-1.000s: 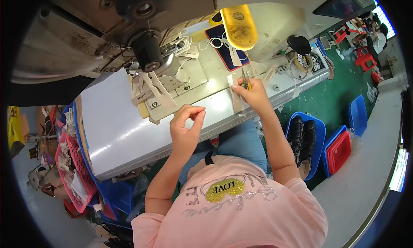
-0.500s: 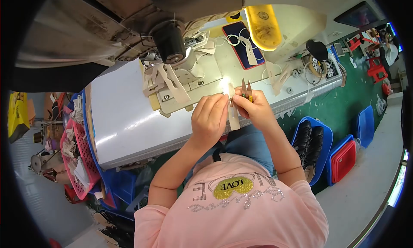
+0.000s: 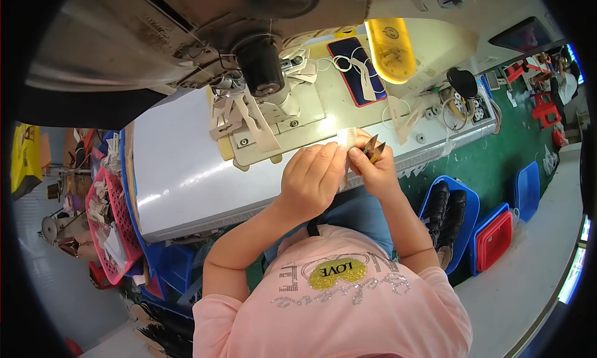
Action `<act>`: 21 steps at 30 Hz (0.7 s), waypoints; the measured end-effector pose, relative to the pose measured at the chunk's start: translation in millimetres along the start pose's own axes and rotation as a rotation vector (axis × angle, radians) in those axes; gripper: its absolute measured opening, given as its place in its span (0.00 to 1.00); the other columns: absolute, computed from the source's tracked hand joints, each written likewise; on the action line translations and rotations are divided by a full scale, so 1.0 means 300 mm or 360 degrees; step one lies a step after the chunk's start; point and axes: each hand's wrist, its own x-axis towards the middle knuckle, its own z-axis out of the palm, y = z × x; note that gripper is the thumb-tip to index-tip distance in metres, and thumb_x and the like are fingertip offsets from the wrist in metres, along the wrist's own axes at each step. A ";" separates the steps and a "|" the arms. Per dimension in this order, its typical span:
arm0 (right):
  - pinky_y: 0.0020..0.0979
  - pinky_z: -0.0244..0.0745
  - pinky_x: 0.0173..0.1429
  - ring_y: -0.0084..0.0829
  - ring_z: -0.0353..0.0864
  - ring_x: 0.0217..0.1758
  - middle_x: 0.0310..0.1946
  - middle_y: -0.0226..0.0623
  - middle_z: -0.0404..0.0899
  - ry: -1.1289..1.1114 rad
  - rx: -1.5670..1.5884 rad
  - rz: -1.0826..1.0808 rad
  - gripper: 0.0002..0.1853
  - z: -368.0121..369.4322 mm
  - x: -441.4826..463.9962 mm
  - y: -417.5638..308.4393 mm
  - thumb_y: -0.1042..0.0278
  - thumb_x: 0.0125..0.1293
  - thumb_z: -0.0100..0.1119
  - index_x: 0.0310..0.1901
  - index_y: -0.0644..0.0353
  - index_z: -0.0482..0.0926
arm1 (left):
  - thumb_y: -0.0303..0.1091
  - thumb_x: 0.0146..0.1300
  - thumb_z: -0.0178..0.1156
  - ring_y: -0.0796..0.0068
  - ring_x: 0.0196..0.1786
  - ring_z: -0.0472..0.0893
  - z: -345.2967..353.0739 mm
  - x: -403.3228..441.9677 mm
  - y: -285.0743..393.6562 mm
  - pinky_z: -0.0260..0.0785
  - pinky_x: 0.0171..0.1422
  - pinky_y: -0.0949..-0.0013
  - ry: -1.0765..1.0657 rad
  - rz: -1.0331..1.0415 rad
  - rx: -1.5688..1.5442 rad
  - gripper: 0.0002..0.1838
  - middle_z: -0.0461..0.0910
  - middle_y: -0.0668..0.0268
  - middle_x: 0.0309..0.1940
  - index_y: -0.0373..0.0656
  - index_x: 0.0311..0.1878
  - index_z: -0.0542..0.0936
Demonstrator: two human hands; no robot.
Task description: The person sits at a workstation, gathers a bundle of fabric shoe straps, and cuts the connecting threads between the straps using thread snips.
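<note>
My left hand (image 3: 313,176) is closed, its fingertips pinching a beige fabric strip (image 3: 347,136) over the front edge of the sewing table. My right hand (image 3: 378,173) pinches the strip from the other side with thumb and finger. Tucked in that same hand is a pair of thread snips (image 3: 374,148), blades pointing up and away from the strip. Part of the strip is hidden behind my fingers. Beyond my left hand, several beige pieces (image 3: 256,125) lie by the sewing machine's needle area.
Above the table hangs the sewing machine head (image 3: 260,66). A phone (image 3: 343,50) with a loose cord lies behind my hands, near a yellow cover (image 3: 392,53). To the left is a pink basket (image 3: 127,237); on the right, a blue bin (image 3: 471,212) holds black boots.
Both hands have shifted slightly right and drawn closer together. The strip now shows a broader face above my fingertips, and the snips have tipped to the right.
</note>
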 end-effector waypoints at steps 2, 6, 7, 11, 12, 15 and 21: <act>0.19 0.61 0.31 0.17 0.64 0.27 0.29 0.28 0.68 -0.0027 0.0102 0.0071 0.05 -0.007 -0.004 0.003 0.75 0.65 0.50 0.36 0.67 0.75 | 0.24 0.47 0.61 0.62 0.35 0.78 -0.006 0.001 -0.007 0.73 0.37 0.66 -0.0046 0.0038 -0.0007 0.14 0.77 0.56 0.36 0.32 0.40 0.77; 0.20 0.62 0.32 0.18 0.66 0.29 0.32 0.30 0.71 -0.0130 0.0191 0.0025 0.06 -0.023 -0.012 0.012 0.75 0.64 0.50 0.36 0.67 0.76 | 0.26 0.49 0.60 0.63 0.35 0.78 -0.012 -0.006 -0.012 0.73 0.38 0.67 0.0016 0.0116 -0.0061 0.14 0.77 0.54 0.36 0.31 0.40 0.77; 0.20 0.62 0.32 0.19 0.66 0.29 0.32 0.31 0.71 -0.0124 0.0071 -0.0026 0.06 -0.021 -0.011 0.007 0.75 0.64 0.50 0.36 0.67 0.76 | 0.26 0.49 0.60 0.63 0.35 0.78 -0.009 -0.010 -0.016 0.73 0.38 0.67 0.0036 0.0139 -0.0042 0.14 0.78 0.54 0.36 0.31 0.40 0.77; 0.21 0.63 0.32 0.21 0.67 0.29 0.31 0.33 0.72 -0.0072 -0.0193 -0.0135 0.05 -0.005 -0.003 -0.016 0.77 0.63 0.51 0.36 0.68 0.77 | 0.22 0.46 0.62 0.62 0.35 0.79 -0.003 -0.016 -0.030 0.72 0.36 0.67 0.0015 0.0159 -0.0019 0.15 0.78 0.53 0.36 0.30 0.40 0.76; 0.21 0.63 0.33 0.22 0.67 0.29 0.31 0.33 0.72 -0.0052 -0.0203 -0.0138 0.05 0.000 -0.003 -0.017 0.77 0.63 0.51 0.36 0.68 0.77 | 0.20 0.45 0.63 0.61 0.35 0.79 -0.006 -0.015 -0.031 0.72 0.36 0.67 -0.0016 0.0146 -0.0025 0.16 0.78 0.53 0.36 0.30 0.41 0.76; 0.22 0.62 0.31 0.21 0.66 0.27 0.28 0.33 0.71 0.0073 -0.0516 -0.0206 0.04 0.020 0.000 -0.017 0.78 0.62 0.51 0.34 0.69 0.75 | 0.22 0.44 0.62 0.61 0.35 0.79 0.000 -0.014 -0.035 0.72 0.36 0.68 -0.0098 0.0164 0.0078 0.16 0.77 0.52 0.37 0.29 0.40 0.76; 0.22 0.56 0.27 0.19 0.59 0.23 0.22 0.31 0.65 0.0295 -0.0667 0.0034 0.06 0.032 -0.018 0.060 0.78 0.61 0.51 0.26 0.68 0.70 | 0.24 0.42 0.60 0.62 0.32 0.77 0.060 -0.058 -0.061 0.73 0.35 0.68 -0.0249 0.0201 0.0151 0.16 0.76 0.53 0.34 0.27 0.37 0.75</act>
